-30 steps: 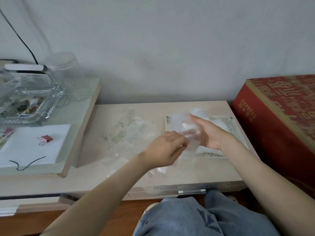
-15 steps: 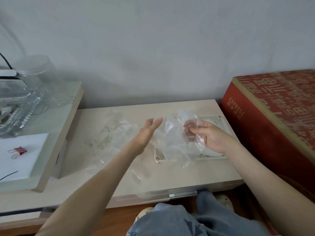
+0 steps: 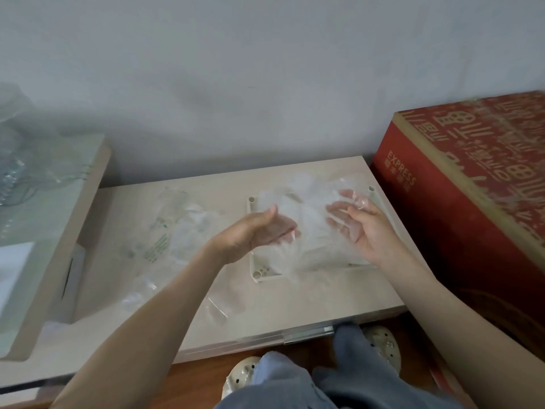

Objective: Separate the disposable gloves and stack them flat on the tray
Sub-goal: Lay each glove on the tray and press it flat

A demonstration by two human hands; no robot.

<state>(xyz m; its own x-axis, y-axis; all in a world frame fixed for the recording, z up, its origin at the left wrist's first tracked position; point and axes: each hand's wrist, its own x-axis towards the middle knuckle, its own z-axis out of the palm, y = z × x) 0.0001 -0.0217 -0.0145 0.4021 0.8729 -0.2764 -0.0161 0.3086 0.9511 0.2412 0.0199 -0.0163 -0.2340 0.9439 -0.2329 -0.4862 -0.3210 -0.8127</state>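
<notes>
The tabletop fills mid-frame, with a red box at the right edge. Over the tray, right of centre, a clear glove drapes between the left hand and right hand. Each grip is slack, fingers straight.

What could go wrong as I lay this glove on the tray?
The thin clear glove seems to cling to the fingers of the right hand, so it may lift away or crumple instead of lying flat on the tray. It also appears to spill past the tray's near edge and could slide off.
</notes>
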